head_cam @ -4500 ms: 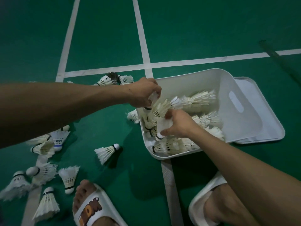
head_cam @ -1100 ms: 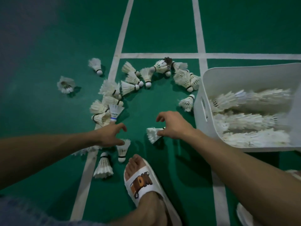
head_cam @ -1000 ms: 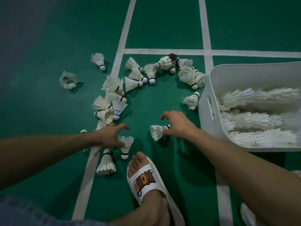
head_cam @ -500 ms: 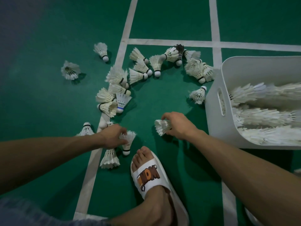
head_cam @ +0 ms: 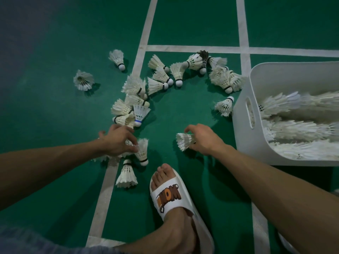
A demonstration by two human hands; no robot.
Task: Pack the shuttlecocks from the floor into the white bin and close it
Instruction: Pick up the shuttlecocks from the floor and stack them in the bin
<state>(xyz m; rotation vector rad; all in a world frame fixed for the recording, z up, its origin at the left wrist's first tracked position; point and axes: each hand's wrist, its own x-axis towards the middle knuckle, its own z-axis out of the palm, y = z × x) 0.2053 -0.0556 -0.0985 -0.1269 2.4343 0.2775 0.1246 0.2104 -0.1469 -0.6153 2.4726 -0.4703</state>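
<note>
The floor (head_cam: 55,125) is green sports matting under dim light, and it goes darker toward the far left corner. One lone shuttlecock (head_cam: 83,80) lies out there by itself, feathers facing up. A white court line (head_cam: 145,33) runs away from the person, scuffed where it passes close to them. It meets a cross line (head_cam: 192,48) farther up the court.

The loose shuttlecocks (head_cam: 161,77) lie in a rough arc on and beside that line. Among them are a blue-banded shuttlecock (head_cam: 140,114) and a dark-feathered shuttlecock (head_cam: 203,57) at the far end.

The left hand (head_cam: 118,142) is down on the floor at the near end of the arc. Its fingers (head_cam: 134,144) are curled and closed on the feather skirt of the near shuttlecock (head_cam: 144,153). More feathers show under the palm. Just toward the person, an upright shuttlecock (head_cam: 127,175) stands on its skirt beside the line.

A bare foot in a white slide sandal (head_cam: 170,198) is planted between the two arms.

The right hand (head_cam: 205,142) is low over the bare green, and its thumb and fingers pinch the cork end of the pinched shuttlecock (head_cam: 184,141).

The white bin (head_cam: 244,134) stands open on the floor at the right. A handle slot (head_cam: 249,114) faces the hands, and stacked rows of shuttlecocks (head_cam: 297,129) lie inside.
</note>
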